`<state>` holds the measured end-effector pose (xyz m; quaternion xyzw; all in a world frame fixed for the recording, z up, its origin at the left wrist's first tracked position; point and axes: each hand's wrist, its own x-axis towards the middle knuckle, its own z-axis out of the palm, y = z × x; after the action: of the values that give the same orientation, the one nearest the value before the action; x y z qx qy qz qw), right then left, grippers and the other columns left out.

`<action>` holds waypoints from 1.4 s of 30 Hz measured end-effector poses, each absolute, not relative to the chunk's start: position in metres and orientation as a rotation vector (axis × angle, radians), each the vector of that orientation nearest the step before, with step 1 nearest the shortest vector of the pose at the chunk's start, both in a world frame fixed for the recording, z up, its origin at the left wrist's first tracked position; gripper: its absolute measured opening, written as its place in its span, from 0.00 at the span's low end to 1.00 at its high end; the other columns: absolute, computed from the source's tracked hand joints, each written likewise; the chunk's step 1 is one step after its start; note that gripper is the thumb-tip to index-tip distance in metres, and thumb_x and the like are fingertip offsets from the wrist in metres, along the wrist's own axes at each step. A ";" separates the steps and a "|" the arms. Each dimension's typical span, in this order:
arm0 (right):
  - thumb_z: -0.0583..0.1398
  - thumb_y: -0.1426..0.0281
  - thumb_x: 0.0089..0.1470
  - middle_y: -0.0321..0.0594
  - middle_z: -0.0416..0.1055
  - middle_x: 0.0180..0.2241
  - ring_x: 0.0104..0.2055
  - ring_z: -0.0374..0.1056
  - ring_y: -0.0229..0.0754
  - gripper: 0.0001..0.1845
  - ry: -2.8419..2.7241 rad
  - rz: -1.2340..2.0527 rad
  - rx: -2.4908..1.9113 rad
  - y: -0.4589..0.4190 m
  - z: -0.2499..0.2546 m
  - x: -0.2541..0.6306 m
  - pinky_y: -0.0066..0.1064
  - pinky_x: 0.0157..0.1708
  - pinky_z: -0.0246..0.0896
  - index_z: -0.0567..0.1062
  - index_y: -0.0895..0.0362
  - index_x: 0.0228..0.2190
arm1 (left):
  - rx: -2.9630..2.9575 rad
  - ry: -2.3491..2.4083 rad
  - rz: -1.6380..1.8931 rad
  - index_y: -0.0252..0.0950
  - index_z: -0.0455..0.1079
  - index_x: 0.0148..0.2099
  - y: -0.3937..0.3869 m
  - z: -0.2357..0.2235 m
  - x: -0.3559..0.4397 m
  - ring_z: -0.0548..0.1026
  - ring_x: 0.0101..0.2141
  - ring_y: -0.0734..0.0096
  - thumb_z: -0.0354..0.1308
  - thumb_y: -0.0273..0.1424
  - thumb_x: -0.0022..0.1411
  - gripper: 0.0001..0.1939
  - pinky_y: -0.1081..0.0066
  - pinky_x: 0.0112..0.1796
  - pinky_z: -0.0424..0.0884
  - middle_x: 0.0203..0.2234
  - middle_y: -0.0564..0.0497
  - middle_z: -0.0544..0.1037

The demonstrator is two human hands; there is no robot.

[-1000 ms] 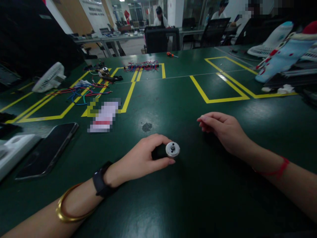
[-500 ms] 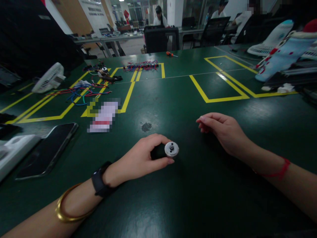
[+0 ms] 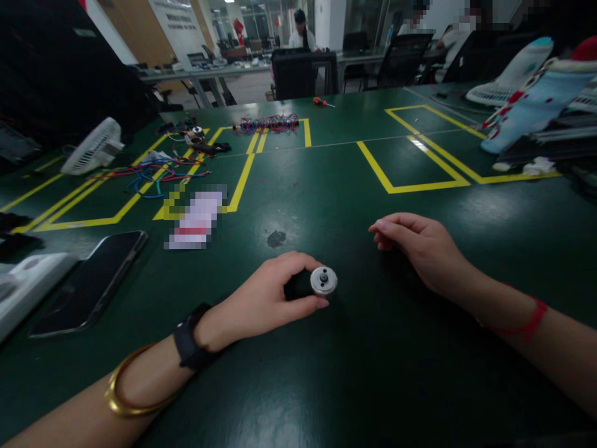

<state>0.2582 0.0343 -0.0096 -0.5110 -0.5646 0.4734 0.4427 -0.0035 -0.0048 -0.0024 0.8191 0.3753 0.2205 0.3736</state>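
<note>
Between the thumb and fingers of my left hand (image 3: 273, 292) is a small electric motor (image 3: 323, 281), standing upright. Its round silver end faces up, with a short shaft in the middle and two dark holes; its lower body is mostly hidden. To the right, apart from the motor, my right hand (image 3: 417, 246) rests by the green table (image 3: 373, 373) with its fingers curled together. Nothing shows in those fingers. A dark scuff mark (image 3: 276, 239) lies on the tabletop beyond my left hand.
At left lie a phone (image 3: 91, 283), a white power strip (image 3: 35, 289) and a blurred-out paper (image 3: 196, 221). Tangled wires (image 3: 153, 177), a white fan (image 3: 93, 148), a row of wired parts (image 3: 265, 124) and a screwdriver (image 3: 323, 102) are farther back. A blue bottle (image 3: 536, 106) stands right.
</note>
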 end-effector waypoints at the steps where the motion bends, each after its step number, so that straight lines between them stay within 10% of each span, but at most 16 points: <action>1: 0.63 0.60 0.52 0.36 0.73 0.27 0.29 0.67 0.36 0.11 -1.409 1.166 -1.272 0.034 -0.009 0.258 0.29 0.31 0.61 0.79 0.54 0.30 | 2.099 0.959 0.565 0.38 0.68 0.48 -0.005 -0.002 -0.004 0.72 0.43 0.69 0.63 0.33 0.60 0.15 0.71 0.45 0.66 0.43 0.53 0.74; 13: 0.60 0.71 0.56 0.40 0.72 0.36 0.39 0.68 0.41 0.06 -2.255 0.605 -0.970 0.014 0.004 0.236 0.35 0.41 0.62 0.77 0.57 0.34 | 2.117 0.959 0.560 0.38 0.67 0.47 -0.004 -0.002 -0.003 0.72 0.41 0.70 0.63 0.33 0.60 0.14 0.71 0.43 0.66 0.41 0.54 0.74; 27: 0.62 0.70 0.55 0.38 0.68 0.38 0.39 0.67 0.36 0.04 -2.035 0.661 -0.903 0.002 0.025 0.217 0.28 0.38 0.63 0.76 0.56 0.35 | 2.126 0.994 0.538 0.37 0.67 0.44 -0.005 -0.002 -0.003 0.71 0.38 0.70 0.63 0.33 0.59 0.12 0.72 0.40 0.65 0.38 0.54 0.73; 42: 0.61 0.63 0.55 0.40 0.68 0.44 0.47 0.66 0.44 0.08 -2.526 0.950 -0.991 0.019 0.005 0.257 0.41 0.47 0.61 0.80 0.50 0.35 | 2.105 0.958 0.553 0.38 0.68 0.48 -0.004 -0.001 -0.003 0.72 0.42 0.66 0.63 0.34 0.60 0.15 0.69 0.43 0.67 0.42 0.50 0.75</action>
<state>0.2575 0.0189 0.0050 -0.3416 -0.8708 0.3275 0.1329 -0.0033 -0.0045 -0.0015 0.8215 0.3738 0.2158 0.3727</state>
